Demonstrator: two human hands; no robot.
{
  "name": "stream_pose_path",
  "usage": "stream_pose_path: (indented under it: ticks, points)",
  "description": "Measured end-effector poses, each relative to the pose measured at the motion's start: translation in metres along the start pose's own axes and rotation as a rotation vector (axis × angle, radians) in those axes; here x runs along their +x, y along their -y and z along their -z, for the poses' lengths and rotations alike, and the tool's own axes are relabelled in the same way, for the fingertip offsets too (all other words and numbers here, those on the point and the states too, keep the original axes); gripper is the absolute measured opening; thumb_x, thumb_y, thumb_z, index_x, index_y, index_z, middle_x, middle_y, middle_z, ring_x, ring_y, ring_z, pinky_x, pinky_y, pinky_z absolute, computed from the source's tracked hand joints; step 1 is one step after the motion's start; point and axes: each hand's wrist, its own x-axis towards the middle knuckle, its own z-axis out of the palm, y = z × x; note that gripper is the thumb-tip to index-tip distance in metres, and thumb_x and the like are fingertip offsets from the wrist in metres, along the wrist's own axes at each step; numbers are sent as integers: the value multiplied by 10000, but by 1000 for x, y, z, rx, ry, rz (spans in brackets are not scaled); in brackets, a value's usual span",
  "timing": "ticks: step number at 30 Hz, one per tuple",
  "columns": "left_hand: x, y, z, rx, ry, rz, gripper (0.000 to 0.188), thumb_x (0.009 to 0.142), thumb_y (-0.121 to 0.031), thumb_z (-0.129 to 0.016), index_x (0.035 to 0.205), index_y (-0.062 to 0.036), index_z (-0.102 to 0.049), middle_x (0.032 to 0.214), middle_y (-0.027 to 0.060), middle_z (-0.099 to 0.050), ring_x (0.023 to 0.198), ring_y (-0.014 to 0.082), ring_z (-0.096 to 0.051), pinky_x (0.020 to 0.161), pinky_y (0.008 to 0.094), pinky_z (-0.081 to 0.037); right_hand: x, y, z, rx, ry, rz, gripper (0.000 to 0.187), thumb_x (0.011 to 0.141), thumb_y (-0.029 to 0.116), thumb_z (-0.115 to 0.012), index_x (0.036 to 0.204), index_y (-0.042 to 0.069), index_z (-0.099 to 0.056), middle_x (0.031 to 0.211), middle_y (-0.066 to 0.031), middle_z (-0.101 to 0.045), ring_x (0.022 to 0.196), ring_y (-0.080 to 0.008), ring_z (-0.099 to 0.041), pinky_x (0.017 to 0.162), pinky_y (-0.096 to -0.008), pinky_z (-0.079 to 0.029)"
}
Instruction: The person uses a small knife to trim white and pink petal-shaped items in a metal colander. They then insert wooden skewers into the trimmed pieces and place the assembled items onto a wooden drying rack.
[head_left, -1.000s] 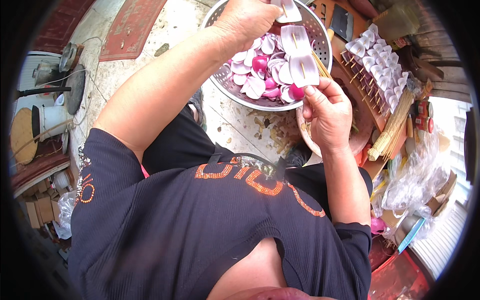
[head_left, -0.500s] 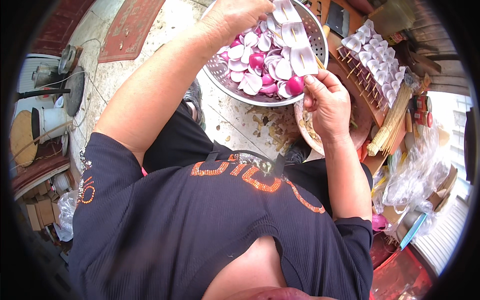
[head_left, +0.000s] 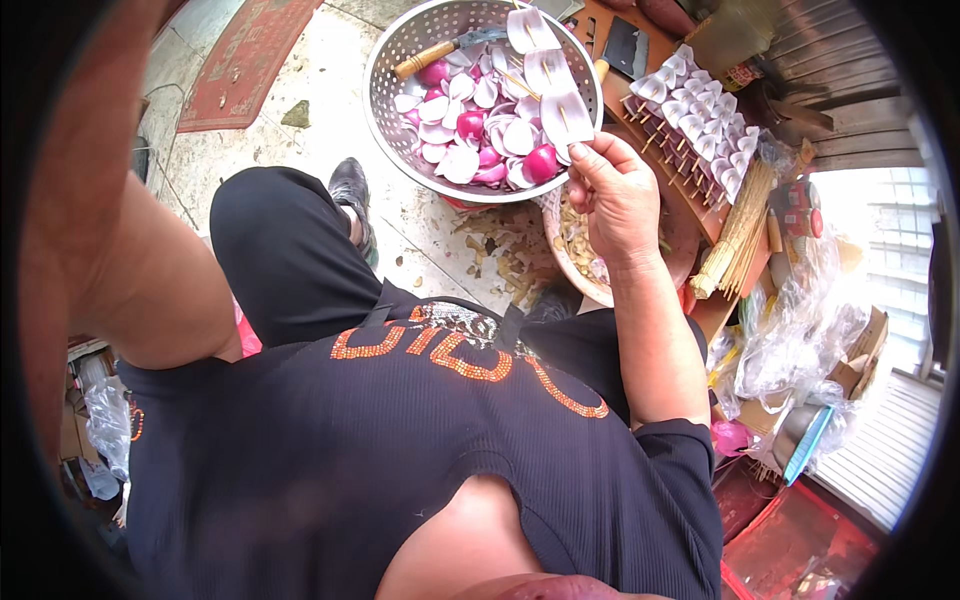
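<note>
A skewer of pale onion slices (head_left: 546,72) is pinched at its near end between the thumb and fingers of my right hand (head_left: 618,195). It slants over the right side of a perforated metal colander (head_left: 378,125). Inside lie loose red onion pieces (head_left: 458,165), some white side up, some purple. A knife (head_left: 425,60) with a wooden handle rests on them by the colander's far left rim. My left arm (head_left: 170,285) is raised and bent close along the left edge; its hand is out of the picture.
On the right, a brown table (head_left: 655,105) bears rows of finished onion skewers (head_left: 705,125) and a bundle of bamboo sticks (head_left: 738,232). Below it sits a pinkish basin (head_left: 560,255) with peelings. Clear plastic bags (head_left: 790,330) are heaped at right; a red mat (head_left: 250,65) lies far left.
My left hand has left the onion skewer and gone out of view as its arm swung up leftward. The knife in the colander now shows. My right hand keeps its hold; the view has shifted.
</note>
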Motion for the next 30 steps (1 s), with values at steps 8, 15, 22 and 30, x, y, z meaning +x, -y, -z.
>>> stream_pose_path:
  ticks: [8,15,22,30]
  points:
    - [-38,-34,-17,178,50,-31,529,813,-122,-630,1296,-6,-451,1263,181,-542,1092,280,-596,927,390,-480,-12,13,0,-153,21,39,130,869,94,-652,948,-5,-620,742,-8,-612,518,-53,-511,487,-187,-407]
    - [-86,-47,-35,148,-16,-34,495,827,-109,-616,1286,-4,-465,1254,176,-552,1086,267,-599,930,378,-478,-37,19,17,-195,-85,82,131,840,79,-687,928,7,-623,690,-23,-594,487,-92,-509,449,-212,-401]
    - [-71,-50,-47,299,-19,100,462,841,-96,-601,1277,-2,-480,1245,170,-563,1080,254,-601,933,366,-475,-15,6,7,-70,84,64,132,867,88,-673,947,1,-615,721,-10,-599,531,-73,-526,475,-194,-408]
    - [-49,-51,-31,288,-62,-71,427,857,-82,-585,1266,-1,-496,1235,164,-574,1073,239,-605,937,352,-473,-19,15,13,-104,15,103,152,868,104,-676,974,4,-632,748,-12,-619,519,-54,-526,450,-175,-381]
